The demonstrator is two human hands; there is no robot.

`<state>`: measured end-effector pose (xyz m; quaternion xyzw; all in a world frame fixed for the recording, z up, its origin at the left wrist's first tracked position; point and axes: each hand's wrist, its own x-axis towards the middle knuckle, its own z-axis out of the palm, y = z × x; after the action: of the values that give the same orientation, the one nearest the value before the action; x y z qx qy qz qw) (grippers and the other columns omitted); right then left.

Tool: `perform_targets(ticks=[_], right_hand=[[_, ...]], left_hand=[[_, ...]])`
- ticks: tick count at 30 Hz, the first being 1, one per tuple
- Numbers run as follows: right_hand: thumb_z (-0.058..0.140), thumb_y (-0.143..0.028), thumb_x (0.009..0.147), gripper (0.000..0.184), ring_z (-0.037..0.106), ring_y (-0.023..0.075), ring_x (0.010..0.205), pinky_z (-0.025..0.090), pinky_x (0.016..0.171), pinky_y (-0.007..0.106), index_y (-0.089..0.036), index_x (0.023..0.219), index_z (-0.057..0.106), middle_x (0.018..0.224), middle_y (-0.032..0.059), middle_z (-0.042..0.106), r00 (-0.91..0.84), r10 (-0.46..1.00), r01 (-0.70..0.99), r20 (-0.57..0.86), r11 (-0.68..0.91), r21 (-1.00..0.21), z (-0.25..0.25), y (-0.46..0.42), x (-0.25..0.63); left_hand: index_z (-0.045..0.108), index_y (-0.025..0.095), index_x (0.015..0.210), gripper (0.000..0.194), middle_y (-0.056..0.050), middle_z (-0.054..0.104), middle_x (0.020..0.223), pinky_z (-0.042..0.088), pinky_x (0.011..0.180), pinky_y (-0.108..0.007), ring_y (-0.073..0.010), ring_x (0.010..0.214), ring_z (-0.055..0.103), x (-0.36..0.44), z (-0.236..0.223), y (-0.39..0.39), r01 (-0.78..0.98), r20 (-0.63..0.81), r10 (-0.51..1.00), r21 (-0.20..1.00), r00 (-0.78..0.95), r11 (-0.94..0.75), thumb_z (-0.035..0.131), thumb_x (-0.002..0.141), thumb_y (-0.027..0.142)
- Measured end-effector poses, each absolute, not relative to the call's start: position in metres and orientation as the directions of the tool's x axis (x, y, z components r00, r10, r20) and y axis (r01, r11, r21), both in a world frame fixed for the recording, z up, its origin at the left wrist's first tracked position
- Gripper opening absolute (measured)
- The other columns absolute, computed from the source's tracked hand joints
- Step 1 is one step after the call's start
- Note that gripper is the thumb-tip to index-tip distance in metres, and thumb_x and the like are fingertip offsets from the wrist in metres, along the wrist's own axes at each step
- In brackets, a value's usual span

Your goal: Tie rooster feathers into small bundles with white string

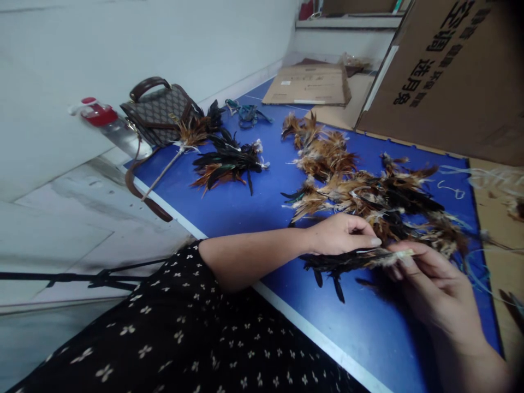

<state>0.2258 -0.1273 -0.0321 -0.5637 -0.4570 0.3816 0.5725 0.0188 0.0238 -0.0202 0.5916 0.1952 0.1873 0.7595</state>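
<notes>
While a slender bundle of glossy black feathers [347,261] was held near its pale, bound stem end by the right hand [434,281], its upper side was met by the left hand [341,234]. The right thumb and fingers were closed around the stems; the left thumb and forefinger were drawn together at the tips, but what was pinched between them could not be told. The bundle was held above the near part of a blue tabletop [245,210], its black plumes directed towards the left forearm.

Beyond the hands, a loose pile of brown, tan and black feather bunches [344,188] was spread. To its left, a separate black and rust-coloured feather bunch [229,164] was laid, and a brown feather duster with a thin wooden stick [164,172] was rested beside a patterned grey-brown handbag [161,117]. A clear bottle with a red lid [123,134] was placed beside the bag. Tangled teal material [248,115] was seen farther back. A flattened piece of cardboard [307,84] and a large brown printed cardboard panel [454,82] were positioned at the rear and right.
</notes>
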Motion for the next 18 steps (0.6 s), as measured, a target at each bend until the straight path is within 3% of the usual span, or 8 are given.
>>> perform_targets(ticks=[7,9,12,14,18], right_hand=[[0.095,-0.069,0.1,0.041,0.063,0.0194,0.069,0.056,0.065,0.031,-0.031,0.115,0.093,0.078,0.0033,0.071,0.244,0.967,0.163,0.077,0.037,-0.986,-0.038,-0.13,0.232],[0.096,-0.07,0.098,0.043,0.064,0.0197,0.07,0.056,0.064,0.031,-0.031,0.115,0.093,0.079,0.0032,0.071,0.261,0.963,0.161,0.072,0.03,-0.986,-0.037,-0.13,0.232],[0.098,-0.072,0.095,0.046,0.065,0.0199,0.07,0.056,0.064,0.031,-0.03,0.114,0.092,0.079,0.0037,0.072,0.284,0.957,0.154,0.055,0.011,-0.988,-0.035,-0.129,0.231],[0.098,-0.073,0.094,0.048,0.065,0.0193,0.07,0.056,0.064,0.03,-0.029,0.113,0.092,0.078,0.0037,0.072,0.285,0.957,0.149,0.045,0.002,-0.989,-0.033,-0.129,0.23],[0.098,-0.075,0.093,0.052,0.063,0.0193,0.068,0.055,0.062,0.03,-0.028,0.112,0.091,0.076,0.0028,0.07,0.273,0.961,0.144,0.037,-0.003,-0.99,-0.031,-0.128,0.228]], left_hand=[[0.071,0.019,0.096,0.051,0.004,0.066,0.082,0.048,0.08,-0.029,-0.011,0.077,0.057,0.022,-0.014,0.026,-0.074,-0.106,0.76,0.977,0.641,0.199,0.095,0.097,0.064],[0.074,0.018,0.095,0.053,0.004,0.066,0.082,0.045,0.076,-0.029,-0.0113,0.077,0.056,0.015,-0.009,0.031,-0.002,-0.098,0.687,0.99,0.72,0.144,0.096,0.094,0.067],[0.078,0.018,0.086,0.054,0.003,0.067,0.079,0.042,0.073,-0.029,-0.0119,0.076,0.056,0.003,0.001,0.04,0.125,-0.127,0.373,0.992,0.919,0.028,0.107,0.082,0.063],[0.077,0.018,0.082,0.053,0.003,0.068,0.077,0.042,0.072,-0.03,-0.0122,0.074,0.057,-0.001,0.005,0.045,0.144,-0.14,0.237,0.99,0.962,0.001,0.112,0.076,0.057],[0.077,0.017,0.083,0.051,0.002,0.072,0.08,0.046,0.076,-0.031,-0.0122,0.077,0.06,-0.001,0.008,0.052,0.05,-0.068,0.271,0.996,0.96,0.07,0.115,0.073,0.051]])
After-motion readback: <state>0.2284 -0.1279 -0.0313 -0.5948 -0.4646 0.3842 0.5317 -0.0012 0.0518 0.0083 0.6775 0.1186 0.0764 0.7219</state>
